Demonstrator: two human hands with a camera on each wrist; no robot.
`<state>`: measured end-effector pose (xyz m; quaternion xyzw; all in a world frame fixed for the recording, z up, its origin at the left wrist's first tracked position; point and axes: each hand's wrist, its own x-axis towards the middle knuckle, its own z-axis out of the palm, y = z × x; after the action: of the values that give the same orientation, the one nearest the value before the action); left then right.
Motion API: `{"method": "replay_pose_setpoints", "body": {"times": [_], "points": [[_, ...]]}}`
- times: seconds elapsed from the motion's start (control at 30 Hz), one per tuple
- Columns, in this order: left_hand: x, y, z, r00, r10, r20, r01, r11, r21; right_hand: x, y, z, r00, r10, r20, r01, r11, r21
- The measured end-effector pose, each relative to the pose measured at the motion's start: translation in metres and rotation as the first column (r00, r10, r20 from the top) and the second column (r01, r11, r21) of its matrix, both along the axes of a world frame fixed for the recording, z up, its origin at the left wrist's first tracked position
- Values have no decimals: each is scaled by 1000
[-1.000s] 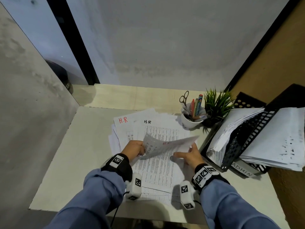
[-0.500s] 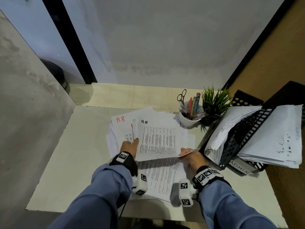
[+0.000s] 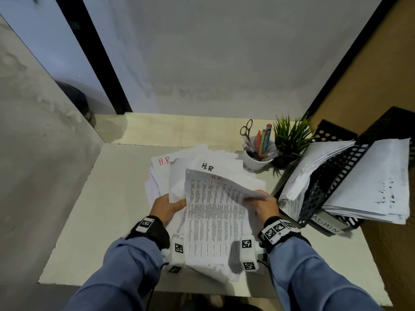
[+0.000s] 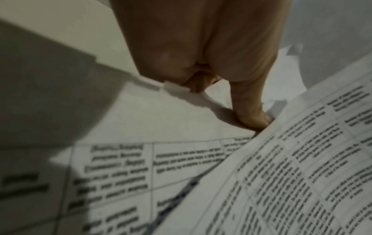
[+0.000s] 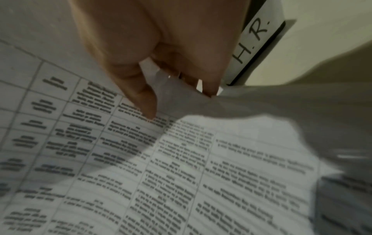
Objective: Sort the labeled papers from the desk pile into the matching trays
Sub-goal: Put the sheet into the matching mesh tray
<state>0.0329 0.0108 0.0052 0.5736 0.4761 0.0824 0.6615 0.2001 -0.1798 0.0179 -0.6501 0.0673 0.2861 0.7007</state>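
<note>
Pinching the printed sheet [image 3: 215, 212] at its right edge, your right hand [image 3: 265, 205] lifts it over the desk pile [image 3: 202, 167]; your left hand [image 3: 166, 207] grips another sheet's [image 3: 177, 187] edge, left of the trays [image 3: 332, 189].

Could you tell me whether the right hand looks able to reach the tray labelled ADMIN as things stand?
Probably yes: the right hand sits just beside the ADMIN tray, with nothing between them, though it is pinching the printed sheet.

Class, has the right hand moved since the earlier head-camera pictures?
Yes. The right hand, pinching the printed white sheet, has lifted away from the desk, closer to the black mesh tray.
</note>
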Motion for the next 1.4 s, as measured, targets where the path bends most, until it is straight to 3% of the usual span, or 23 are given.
{"method": "replay_pose_setpoints", "body": {"times": [0.03,0.13,0.3,0.43,0.57,0.8,0.93,1.0,1.1,1.23,1.4], "points": [[-2,0,-1,1000,13,7,-13,1000,9,1,1,0,1000,-20,21,21,999,-50],[-6,3,-11,998,54,-10,-54,996,67,-4,9,-1,991,-130,22,129,991,20],[-4,-2,-20,951,301,67,-307,940,146,-6,10,12,990,-97,101,98,995,-3],[4,-3,-5,987,145,69,-160,912,378,-10,8,33,999,-38,28,36,998,53],[13,12,1,992,-21,122,1,987,163,-4,7,24,998,-33,52,30,997,69],[13,15,3,953,181,242,-182,983,-16,-4,7,25,994,-24,108,21,999,25],[10,17,-3,943,250,221,-257,966,4,-4,10,29,998,-7,63,11,998,-60],[10,21,-7,944,278,178,-288,957,33,-10,13,30,999,-44,11,44,999,2],[9,27,-8,940,321,113,-330,941,72,-18,13,31,998,14,-61,-10,998,63],[7,34,-9,947,312,75,-318,943,98,-19,5,35,990,108,-86,-110,994,-9],[8,31,2,958,275,85,-281,958,65,-15,1,16,992,90,-89,-92,996,-19]]}}
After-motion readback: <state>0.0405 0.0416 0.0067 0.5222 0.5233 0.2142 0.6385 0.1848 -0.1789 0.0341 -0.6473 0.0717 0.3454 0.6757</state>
